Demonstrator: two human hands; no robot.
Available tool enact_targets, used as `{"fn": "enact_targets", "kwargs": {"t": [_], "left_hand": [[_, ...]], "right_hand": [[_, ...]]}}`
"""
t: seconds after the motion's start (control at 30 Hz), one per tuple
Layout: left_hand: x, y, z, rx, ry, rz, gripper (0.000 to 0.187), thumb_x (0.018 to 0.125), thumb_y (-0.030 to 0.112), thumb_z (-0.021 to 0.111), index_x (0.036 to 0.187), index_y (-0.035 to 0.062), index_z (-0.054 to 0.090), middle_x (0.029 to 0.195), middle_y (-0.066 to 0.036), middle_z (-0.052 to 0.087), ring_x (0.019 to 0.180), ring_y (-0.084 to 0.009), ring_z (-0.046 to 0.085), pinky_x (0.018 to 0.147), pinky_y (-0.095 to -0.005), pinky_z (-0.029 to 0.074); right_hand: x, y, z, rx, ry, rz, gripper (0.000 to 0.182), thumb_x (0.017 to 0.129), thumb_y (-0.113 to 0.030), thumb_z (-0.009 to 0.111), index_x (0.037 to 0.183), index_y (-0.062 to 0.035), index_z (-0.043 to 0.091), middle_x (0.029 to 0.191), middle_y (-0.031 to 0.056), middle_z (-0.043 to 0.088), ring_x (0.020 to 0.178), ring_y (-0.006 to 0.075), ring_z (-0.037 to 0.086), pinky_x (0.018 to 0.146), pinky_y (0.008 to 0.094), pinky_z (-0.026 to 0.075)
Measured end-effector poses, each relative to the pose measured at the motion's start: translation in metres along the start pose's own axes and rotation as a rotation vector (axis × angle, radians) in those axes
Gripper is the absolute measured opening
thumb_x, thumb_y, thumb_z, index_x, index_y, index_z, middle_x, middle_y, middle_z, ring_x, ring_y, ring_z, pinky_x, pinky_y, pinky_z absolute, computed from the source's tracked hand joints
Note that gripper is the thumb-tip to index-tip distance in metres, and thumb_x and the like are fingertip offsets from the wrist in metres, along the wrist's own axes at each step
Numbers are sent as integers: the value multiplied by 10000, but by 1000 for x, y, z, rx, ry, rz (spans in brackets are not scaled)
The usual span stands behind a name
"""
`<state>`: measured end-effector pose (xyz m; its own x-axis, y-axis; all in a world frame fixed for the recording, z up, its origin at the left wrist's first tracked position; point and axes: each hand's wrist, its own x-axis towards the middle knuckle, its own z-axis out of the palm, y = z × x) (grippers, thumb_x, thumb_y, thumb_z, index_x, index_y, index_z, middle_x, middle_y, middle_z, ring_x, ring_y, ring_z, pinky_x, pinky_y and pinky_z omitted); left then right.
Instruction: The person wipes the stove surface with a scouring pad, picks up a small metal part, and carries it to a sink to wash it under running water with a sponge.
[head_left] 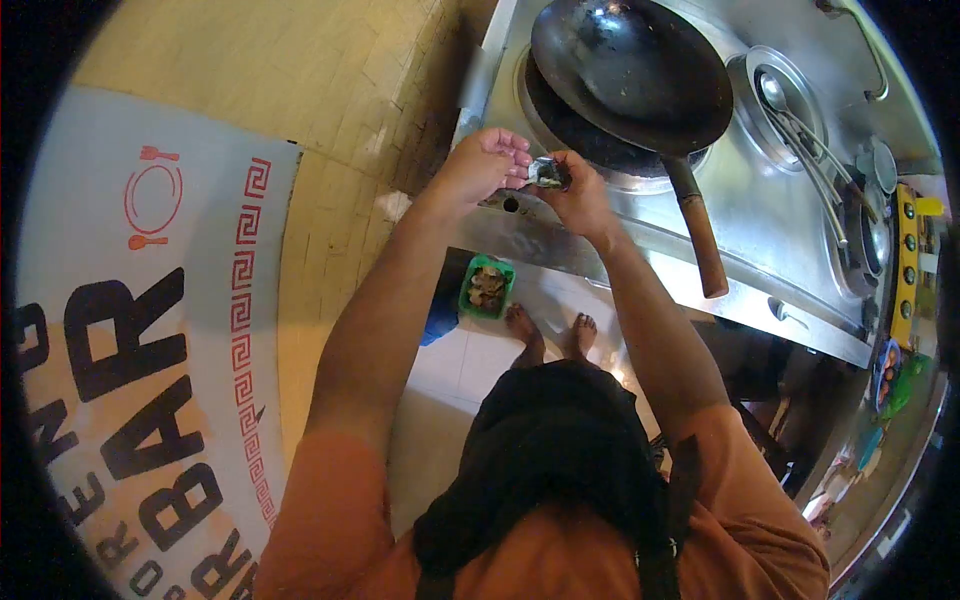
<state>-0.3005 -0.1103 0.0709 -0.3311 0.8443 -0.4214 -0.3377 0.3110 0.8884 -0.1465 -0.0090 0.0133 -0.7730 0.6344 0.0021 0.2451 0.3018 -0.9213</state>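
Over the front edge of the stove, my two hands meet at a small silvery and dark green packet (547, 173). My right hand (580, 195) is closed round its right side. At its left edge, the curled fingers of my left hand (482, 168) pinch the silvery part. What is inside the packet is too small to make out. Just beyond my hands, a dark wok (635, 75) rests on the burner, its wooden handle (703, 245) pointing back toward me.
Ladles (805, 165) lean in a round metal pot (785, 75) at the right. Seasoning containers stand beside a yellow rack (903, 265). Below my hands is a green basket (468, 297) of brownish pieces. A printed banner (200, 230) hangs at the left.
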Motion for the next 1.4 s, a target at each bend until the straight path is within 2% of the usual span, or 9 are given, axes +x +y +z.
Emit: {"fn": "enact_targets", "kwargs": {"t": [0.47, 0.67, 0.77, 0.93, 1.07, 1.17, 1.2, 1.27, 1.4], "left_hand": [[-165, -8, -12, 355, 558, 299, 194, 897, 7, 462, 1070, 12, 547, 985, -89, 625, 893, -156, 615, 768, -266, 494], [-272, -238, -29, -214, 963, 3, 216, 908, 93, 510, 1119, 48, 521, 1058, -78, 606, 996, -186, 565, 865, -333, 439], [-316, -404, 5, -1174, 838, -58, 367, 901, 248, 566, 1214, 85, 465, 1147, -92, 550, 1102, -259, 521, 871, -391, 433], [-321, -579, 94, -1425, 694, -20, 443, 880, 268, 595, 1258, 108, 430, 1206, -123, 515, 1143, -300, 494, 937, -430, 422], [-290, -621, 120, -1482, 729, -132, 436, 897, 281, 567, 1269, 102, 426, 1237, -132, 512, 1174, -295, 482, 968, -443, 407], [-272, -661, 129, -1617, 677, -195, 459, 884, 269, 603, 1269, 91, 428, 1212, -114, 543, 1150, -259, 503, 932, -419, 402], [-266, -665, 127, -1650, 675, -190, 459, 884, 269, 603, 1269, 91, 428, 1212, -114, 543, 1150, -259, 503, 932, -419, 402], [-259, -662, 116, -1566, 707, -170, 448, 884, 270, 604, 1256, 84, 438, 1205, -109, 546, 1136, -249, 512, 933, -410, 401], [-255, -662, 110, -1539, 627, -181, 460, 881, 261, 615, 1261, 79, 432, 1196, -122, 543, 1178, -266, 487, 958, -427, 395]], "right_hand": [[-90, -67, -7, -4, -298, -92, 364, 696, -85, 776, 1008, -39, 593, 877, 77, 647, 795, 159, 611, 722, 290, 487], [-106, 1, 82, -113, -543, 3, 414, 665, -197, 786, 1006, -54, 599, 1007, 156, 630, 930, 336, 618, 796, 391, 493], [-107, 72, 153, -264, -661, 86, 481, 683, -277, 769, 1066, -59, 576, 1065, 163, 631, 960, 341, 618, 823, 407, 489], [-125, 260, 298, -538, -653, 4, 448, 730, -248, 734, 1074, -36, 540, 826, 109, 649, 639, 219, 628, 619, 330, 499], [-128, 381, 367, -597, -1070, 233, 439, 850, -356, 583, 1133, -31, 498, 880, 172, 644, 725, 291, 622, 672, 428, 484], [-118, 463, 373, -650, -897, -1128, 456, 914, -384, 480, 1177, -13, 505, 814, 245, 635, 709, 408, 594, 716, 468, 481], [-115, 440, 372, -661, -928, -1134, 456, 914, -384, 480, 1177, -13, 505, 814, 245, 635, 709, 408, 594, 716, 468, 481], [-119, 356, 387, -930, -1056, -318, 457, 910, -387, 467, 1132, 4, 548, 877, 259, 633, 819, 401, 614, 766, 457, 487], [-119, 423, 399, -1120, -1143, -409, 413, 925, -405, 408, 1142, -98, 578, 829, 234, 641, 832, 387, 621, 749, 482, 497]]}}
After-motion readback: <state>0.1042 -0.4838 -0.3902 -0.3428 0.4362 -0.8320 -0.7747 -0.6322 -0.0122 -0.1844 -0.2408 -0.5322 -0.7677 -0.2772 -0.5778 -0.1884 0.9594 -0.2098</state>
